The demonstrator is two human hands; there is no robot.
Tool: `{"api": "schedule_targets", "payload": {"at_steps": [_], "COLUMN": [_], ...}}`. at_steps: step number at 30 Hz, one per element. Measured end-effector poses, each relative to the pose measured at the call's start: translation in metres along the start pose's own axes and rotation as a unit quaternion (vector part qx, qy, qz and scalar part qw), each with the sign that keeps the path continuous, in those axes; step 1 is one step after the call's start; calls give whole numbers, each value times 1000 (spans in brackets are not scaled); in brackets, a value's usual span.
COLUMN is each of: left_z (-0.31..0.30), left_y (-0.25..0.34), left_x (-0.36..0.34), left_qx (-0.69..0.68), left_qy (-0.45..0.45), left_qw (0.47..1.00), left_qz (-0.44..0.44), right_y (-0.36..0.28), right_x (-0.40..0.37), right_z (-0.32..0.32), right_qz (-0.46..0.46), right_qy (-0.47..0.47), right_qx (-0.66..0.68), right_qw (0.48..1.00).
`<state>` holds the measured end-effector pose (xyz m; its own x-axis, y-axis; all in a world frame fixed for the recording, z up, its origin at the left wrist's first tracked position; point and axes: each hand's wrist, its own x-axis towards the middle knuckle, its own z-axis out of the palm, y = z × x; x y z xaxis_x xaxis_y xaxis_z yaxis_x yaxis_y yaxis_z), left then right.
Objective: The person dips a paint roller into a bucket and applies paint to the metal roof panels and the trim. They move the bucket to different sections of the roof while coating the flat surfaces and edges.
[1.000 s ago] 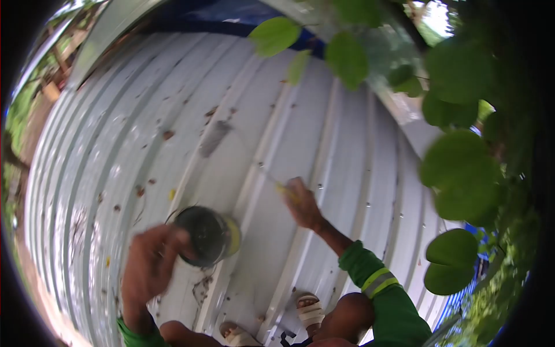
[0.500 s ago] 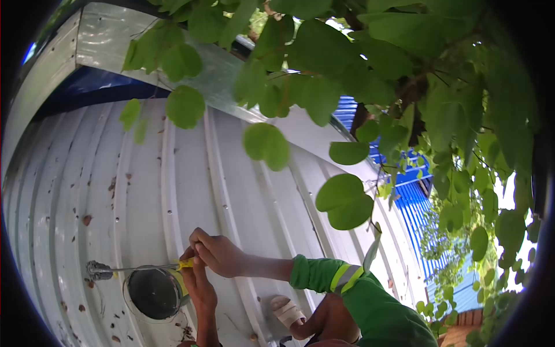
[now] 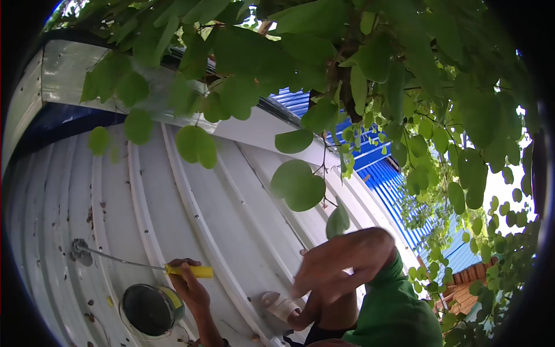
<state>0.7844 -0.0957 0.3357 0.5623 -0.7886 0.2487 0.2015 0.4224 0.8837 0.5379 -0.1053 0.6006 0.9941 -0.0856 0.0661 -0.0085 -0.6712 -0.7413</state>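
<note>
Head view: left hand (image 3: 191,294) grips the yellow-handled, metal-rodded paint roller (image 3: 139,264), its long axis pointing leftward past the round, dark-filled bucket (image 3: 177,301); right hand (image 3: 312,270), farther from it, is too blurred to tell its grip.

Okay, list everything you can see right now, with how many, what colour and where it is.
Paint roller: one, yellow handle, grey head, lower left
Bucket: one, dark inside, yellow on its side, below the roller
Ribbed sheeting: one expanse, pale grey, beneath the bucket
Debris: many bits, mostly brown, scattered at left
Metal trim: grey, upper left, count unclear
Leaves: too many to count, green, top and right
Blue sheeting: count unclear, right of centre
Sandal: one, pale, bottom centre
Green sleeve: one, lower right
Left grip: one, bare, around the roller's handle
Right grip: one, bare, blurred, bottom centre
</note>
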Motion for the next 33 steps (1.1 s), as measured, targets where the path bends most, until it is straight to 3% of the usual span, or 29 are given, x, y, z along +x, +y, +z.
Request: {"api": "schedule_targets", "payload": {"at_steps": [2,3,4,6,10,12,13,15,16,18,19,20,21,23,25,33], "left_z": [8,13,16,22,20,13,7,2,0,-1,-2,-5,-6,-8,-7,8], "left_y": [0,2,3,3,1,1,2,4,5,11,14,16,16,16,16,20], "left_x": [-3,-4,-6,-3,-1,1,2,3,1,-1,-1,-3,-3,-4,-4,-7], "left_qx": [-29,-42,-53,-57,-66,-58,-51,-46,-41,-26,-24,-25,-24,-21,-25,-46], "left_qy": [-12,-15,-16,-13,-5,-9,-6,9,15,25,26,26,32,33,36,30], "left_qw": [999,998,997,997,998,998,999,999,999,999,999,999,999,999,999,998], "left_qz": [-24,-39,-54,-44,-20,-14,-10,-6,-6,0,-6,-15,-12,-7,-13,-29], "right_y": [-26,-32,-34,-22,28,57,69,52,42,36,35,34,37,51,75,162], "right_x": [-35,-46,-52,-57,-42,-37,-32,-19,-14,3,15,29,51,87,118,134], "right_z": [-24,-27,-27,-60,-133,-152,-156,-114,-90,-34,-21,-12,-6,-10,-29,-184], "right_qz": [-55,-45,-35,70,112,148,163,142,56,-3,-47,-33,-25,35,103,152], "right_qy": [136,279,417,547,563,598,608,678,654,604,521,429,406,404,431,485], "right_qx": [-39,-40,-38,-173,-321,-435,-485,-433,-453,-465,-463,-524,-495,-436,-426,-673], "right_qw": [988,958,907,816,754,657,607,576,603,647,716,735,768,803,788,538]}}
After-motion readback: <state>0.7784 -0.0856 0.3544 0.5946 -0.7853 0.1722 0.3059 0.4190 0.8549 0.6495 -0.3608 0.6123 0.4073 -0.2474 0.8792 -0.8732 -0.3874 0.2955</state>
